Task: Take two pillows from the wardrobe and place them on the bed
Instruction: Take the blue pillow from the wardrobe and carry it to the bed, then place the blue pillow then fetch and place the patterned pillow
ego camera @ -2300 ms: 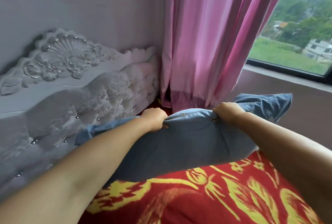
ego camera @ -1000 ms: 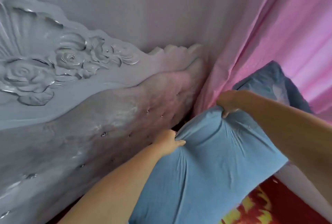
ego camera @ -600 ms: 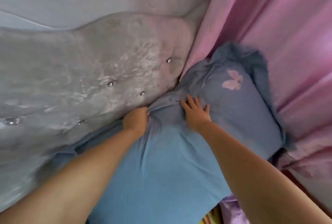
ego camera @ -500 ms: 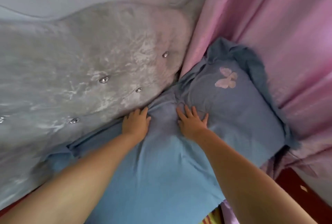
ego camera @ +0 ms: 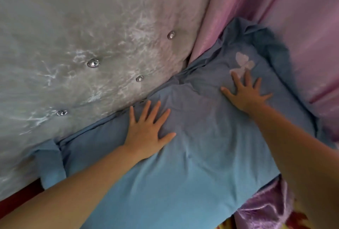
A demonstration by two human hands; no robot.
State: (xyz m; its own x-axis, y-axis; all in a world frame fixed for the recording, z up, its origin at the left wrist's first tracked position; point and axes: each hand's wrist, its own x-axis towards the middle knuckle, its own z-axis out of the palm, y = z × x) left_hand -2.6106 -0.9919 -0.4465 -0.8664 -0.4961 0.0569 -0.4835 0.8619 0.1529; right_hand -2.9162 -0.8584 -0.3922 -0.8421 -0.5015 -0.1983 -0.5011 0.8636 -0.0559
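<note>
From here I see both hands spread flat on the blue pillow (ego camera: 201,155), palms down, fingers splayed, gripping nothing. The left hand (ego camera: 146,129) presses the pillow's middle part near its upper edge, fingertips pointing toward the headboard (ego camera: 82,36). The right hand (ego camera: 245,94) lies farther toward the pillow's far end, its fingertips just touching the pale butterfly print (ego camera: 242,63) on the cover. Both bare forearms reach in from the lower edge of my view.

The pillow lies at the head of the bed, its long upper edge pushed against the base of the grey tufted headboard. Its far end is tucked into the corner where the headboard meets the pink curtain (ego camera: 275,8), and the curtain cloth touches the pillow's flange there. The cover is wrinkled between the two hands, with folds bunched where the headboard and curtain meet. At the pillow's near left end a flat fabric flap (ego camera: 49,162) sticks out beside the headboard.

Four shiny studs sit in the headboard's padding above the pillow; one of them (ego camera: 93,63) is larger in my view than the rest. Under the pillow's lower right corner a glossy purple fabric (ego camera: 264,208) shows, and past it a scrap of red and yellow bedcover (ego camera: 297,219). A dark red strip (ego camera: 16,199) runs under the headboard at lower left.
</note>
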